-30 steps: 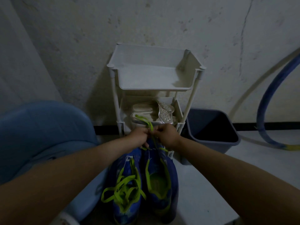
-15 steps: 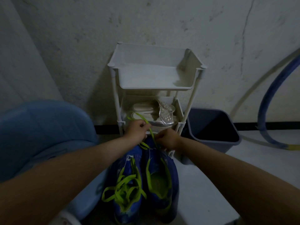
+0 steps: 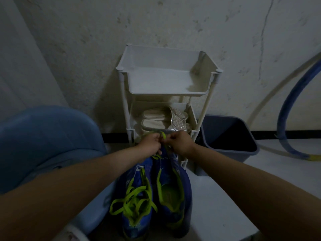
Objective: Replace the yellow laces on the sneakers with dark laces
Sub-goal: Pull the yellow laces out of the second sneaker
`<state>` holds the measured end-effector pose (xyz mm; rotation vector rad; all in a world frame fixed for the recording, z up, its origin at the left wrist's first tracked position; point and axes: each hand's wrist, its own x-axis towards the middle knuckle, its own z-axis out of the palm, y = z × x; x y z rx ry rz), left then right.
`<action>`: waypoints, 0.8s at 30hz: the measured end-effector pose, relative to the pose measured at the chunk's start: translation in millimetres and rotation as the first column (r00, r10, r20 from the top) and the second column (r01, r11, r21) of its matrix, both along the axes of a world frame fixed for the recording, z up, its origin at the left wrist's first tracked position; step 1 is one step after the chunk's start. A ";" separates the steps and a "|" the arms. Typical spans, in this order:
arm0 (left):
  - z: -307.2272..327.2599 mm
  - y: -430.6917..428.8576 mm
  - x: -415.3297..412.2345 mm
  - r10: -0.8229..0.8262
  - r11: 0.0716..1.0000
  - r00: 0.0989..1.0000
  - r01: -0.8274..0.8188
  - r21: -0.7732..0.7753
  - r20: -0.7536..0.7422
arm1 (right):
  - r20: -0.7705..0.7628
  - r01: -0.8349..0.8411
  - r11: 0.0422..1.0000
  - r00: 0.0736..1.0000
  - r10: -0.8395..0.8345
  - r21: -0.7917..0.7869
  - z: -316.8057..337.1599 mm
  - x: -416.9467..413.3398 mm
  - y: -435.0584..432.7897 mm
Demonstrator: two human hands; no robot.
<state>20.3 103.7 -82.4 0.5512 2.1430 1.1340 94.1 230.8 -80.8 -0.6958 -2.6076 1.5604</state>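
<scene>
Two blue sneakers stand side by side on the floor, toes away from me. The left sneaker (image 3: 137,202) still carries its yellow-green lace (image 3: 133,200), loose and looped over the tongue. The right sneaker (image 3: 172,192) shows a bare yellow-green tongue; its lace (image 3: 163,135) runs only through the far eyelets. My left hand (image 3: 150,145) and my right hand (image 3: 179,142) meet at that far end, each pinching the right sneaker's lace, which sticks up between them. No dark laces are in view.
A white tiered rack (image 3: 166,80) stands just beyond the sneakers against the wall, with pale sandals (image 3: 163,119) on its lower shelf. A dark bin (image 3: 227,136) sits to the right, a blue tub (image 3: 43,136) to the left, a blue hose (image 3: 284,122) far right.
The lace loop above my hands has shortened. My left hand dropped slightly and both hands closed in on the lace at the sneaker's far end.
</scene>
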 end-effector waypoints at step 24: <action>-15.5 6.2 -1.1 0.117 0.993 0.988 -0.119 -0.022 -0.102 | 0.333 -0.290 0.937 0.918 0.216 0.192 -0.7 8.9 -3.0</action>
